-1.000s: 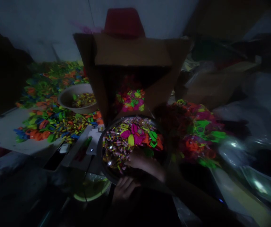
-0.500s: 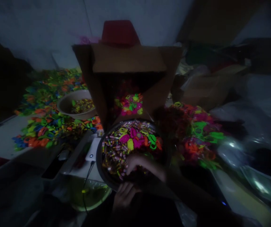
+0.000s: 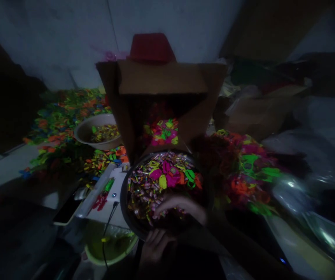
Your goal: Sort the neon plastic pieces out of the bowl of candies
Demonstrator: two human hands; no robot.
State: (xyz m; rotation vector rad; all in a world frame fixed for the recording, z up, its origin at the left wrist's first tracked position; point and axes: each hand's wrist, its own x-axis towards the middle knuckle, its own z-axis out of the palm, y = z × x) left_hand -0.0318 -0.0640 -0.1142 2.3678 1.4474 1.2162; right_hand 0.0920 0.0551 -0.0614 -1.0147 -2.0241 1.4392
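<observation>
The dark round bowl [image 3: 123,198] sits just in front of the open cardboard box [image 3: 161,77], heaped with small wrapped pieces [image 3: 141,190] and, towards its far side, bright plastic shapes [image 3: 170,175]. The right hand [image 3: 181,208] lies inside the near edge of the bowl, fingers slightly apart and bent down onto the pieces, with nothing visibly pinched. The left hand [image 3: 155,245] is at the bowl's near rim, fingers curled together; it is too dark to tell whether they grip it. Sorting here probably goes best with light fingertip raking, the bowl steadied at the rim so nothing spills over the low edge.
</observation>
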